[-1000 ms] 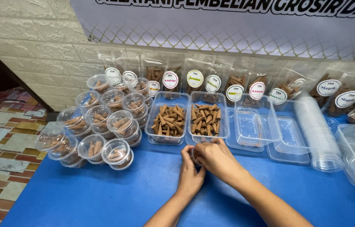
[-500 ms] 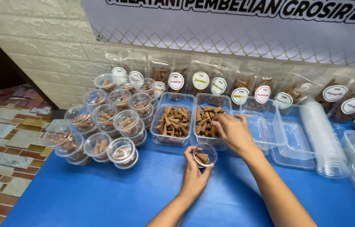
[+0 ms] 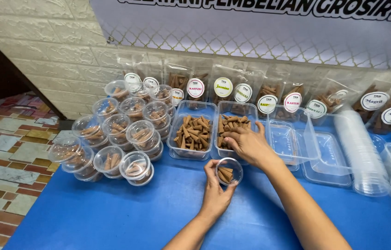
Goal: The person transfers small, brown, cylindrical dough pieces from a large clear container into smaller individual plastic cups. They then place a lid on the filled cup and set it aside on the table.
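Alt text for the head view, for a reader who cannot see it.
The left hand holds a small round clear plastic cup of brown cones on a blue table, while the right hand reaches into a clear rectangular tub of cones.

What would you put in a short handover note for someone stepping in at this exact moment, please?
Left hand: holds the small round cup, a few brown cones inside, no lid.
Right hand: reaching into the right cone tray.
Left cone tray sits beside it, also full.
Done: many filled, lidded cups stacked at left.
Left: the held cup is only partly filled and open; stacked lids lie at right.
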